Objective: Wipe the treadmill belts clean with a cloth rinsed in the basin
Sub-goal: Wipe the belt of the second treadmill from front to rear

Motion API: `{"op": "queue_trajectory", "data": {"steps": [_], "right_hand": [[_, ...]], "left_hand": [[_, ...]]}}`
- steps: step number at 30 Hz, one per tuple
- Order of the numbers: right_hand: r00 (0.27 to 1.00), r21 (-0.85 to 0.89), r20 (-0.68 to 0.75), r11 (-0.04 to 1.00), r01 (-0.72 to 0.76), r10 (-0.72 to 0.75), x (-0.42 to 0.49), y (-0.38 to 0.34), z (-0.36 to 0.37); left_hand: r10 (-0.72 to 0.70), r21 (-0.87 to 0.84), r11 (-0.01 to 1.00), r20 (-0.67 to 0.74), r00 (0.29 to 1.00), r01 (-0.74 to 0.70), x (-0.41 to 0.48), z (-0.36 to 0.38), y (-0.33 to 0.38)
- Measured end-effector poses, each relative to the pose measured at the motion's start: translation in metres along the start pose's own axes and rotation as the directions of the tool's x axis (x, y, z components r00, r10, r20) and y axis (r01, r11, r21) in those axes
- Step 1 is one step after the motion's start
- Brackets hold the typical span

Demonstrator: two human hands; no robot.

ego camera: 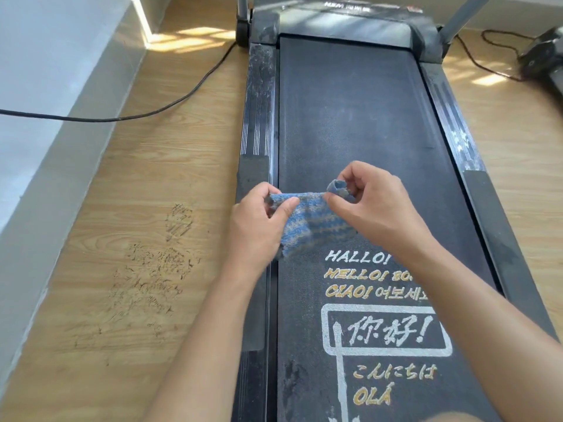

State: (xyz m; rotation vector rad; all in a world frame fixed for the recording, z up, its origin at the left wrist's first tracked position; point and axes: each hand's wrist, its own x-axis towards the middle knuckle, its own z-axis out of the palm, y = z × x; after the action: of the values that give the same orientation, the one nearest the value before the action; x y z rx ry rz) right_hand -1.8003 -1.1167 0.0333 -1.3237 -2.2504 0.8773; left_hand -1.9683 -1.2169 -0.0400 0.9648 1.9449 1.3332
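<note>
Belt (350,123): broad, dark, flat and firm, dusty-looking with printed greetings at the near end, so it should take hard pressure without giving. Cloth (316,220): small, blue-grey, soft and floppy, probably light and maybe damp, held stretched over the belt's left part beside the left side rail (259,102); it won't keep a shape, so hold it by the top edge or wad it in your palm. Your left hand (259,220) pinches its left corner with the thumb on top, and your right hand (374,202) pinches the bunched right corner, fingers curled.
</note>
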Motion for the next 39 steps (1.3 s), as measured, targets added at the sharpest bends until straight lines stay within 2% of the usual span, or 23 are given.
{"op": "queue_trajectory", "data": {"steps": [3,6,7,9,11,12,14,16,18,21,24,26,27,28,30,31,33,37,39], "right_hand": [[0.998,0.043,0.018,0.997,0.063,-0.063,0.002,-0.014,0.004],[0.981,0.288,0.185,0.958,-0.004,-0.051,-0.001,-0.029,0.009],[0.976,0.408,0.217,0.911,-0.061,-0.032,-0.004,-0.033,0.008],[0.988,0.554,0.15,0.827,-0.097,0.016,-0.005,-0.031,0.003],[0.998,0.515,0.012,0.855,-0.054,0.056,-0.002,-0.02,-0.003],[0.997,0.47,-0.003,0.88,-0.065,0.075,-0.001,-0.013,-0.003],[0.98,0.39,0.135,0.901,-0.19,0.148,-0.003,-0.005,0.002],[0.92,0.345,0.33,0.88,-0.326,0.212,-0.006,0.001,0.011],[0.9,0.348,0.395,0.876,-0.334,0.186,-0.007,0.004,0.021],[0.926,0.294,0.354,0.924,-0.244,0.132,-0.001,0.011,0.032],[0.964,0.267,0.249,0.95,-0.161,0.093,0.01,0.017,0.043],[0.995,0.17,0.086,0.984,-0.06,0.046,0.018,0.027,0.048],[0.999,0.069,0.04,0.998,0.006,-0.009,0.019,0.036,0.051],[0.996,-0.058,0.055,0.995,0.076,-0.072,0.016,0.047,0.057],[0.958,-0.293,0.212,0.923,0.251,-0.193,-0.003,0.07,0.074],[0.93,-0.351,0.29,0.879,0.322,-0.225,-0.018,0.082,0.082],[0.911,-0.381,0.31,0.842,0.381,-0.272,-0.042,0.098,0.087],[0.904,-0.388,0.188,0.816,0.428,-0.384,-0.047,0.091,0.084],[0.879,-0.404,0.288,0.784,0.472,-0.381,-0.034,0.09,0.093]], "left_hand": [[0.027,-0.025,0.999,-0.037,0.999,-0.028,-0.006,0.015,0.015],[-0.024,-0.059,0.998,-0.049,0.999,0.021,-0.006,0.019,0.022],[-0.064,-0.096,0.994,-0.051,0.997,0.059,-0.006,0.019,0.021],[-0.173,-0.33,0.931,-0.028,0.984,0.155,-0.004,0.018,0.017],[-0.307,-0.588,0.758,0.06,0.95,0.282,-0.007,0.016,0.02],[-0.36,-0.658,0.668,0.124,0.925,0.348,-0.008,0.015,0.022],[-0.364,-0.696,0.572,0.259,0.895,0.434,-0.009,0.014,0.023],[-0.291,-0.67,0.614,0.299,0.909,0.417,-0.012,0.012,0.022],[-0.253,-0.608,0.715,0.234,0.939,0.344,-0.011,0.013,0.016],[-0.201,-0.447,0.874,0.028,0.979,0.192,-0.007,0.018,0.0],[-0.108,-0.067,0.993,-0.29,0.951,0.092,-0.016,0.016,-0.024],[0.005,0.19,0.978,-0.409,0.913,0.08,-0.038,0.01,-0.051],[0.068,0.31,0.948,-0.412,0.909,0.07,-0.054,0.01,-0.067],[0.102,0.412,0.908,-0.386,0.917,0.072,-0.072,0.012,-0.082],[0.12,0.567,0.821,-0.282,0.952,0.064,-0.105,0.02,-0.103],[0.136,0.626,0.779,-0.215,0.967,0.03,-0.117,0.025,-0.109],[0.135,0.69,0.724,-0.14,0.981,-0.001,-0.123,0.03,-0.113],[0.064,0.752,0.657,-0.122,0.99,0.051,-0.115,0.03,-0.106],[0.058,0.761,0.647,-0.121,0.991,0.055,-0.116,0.031,-0.107]]}}
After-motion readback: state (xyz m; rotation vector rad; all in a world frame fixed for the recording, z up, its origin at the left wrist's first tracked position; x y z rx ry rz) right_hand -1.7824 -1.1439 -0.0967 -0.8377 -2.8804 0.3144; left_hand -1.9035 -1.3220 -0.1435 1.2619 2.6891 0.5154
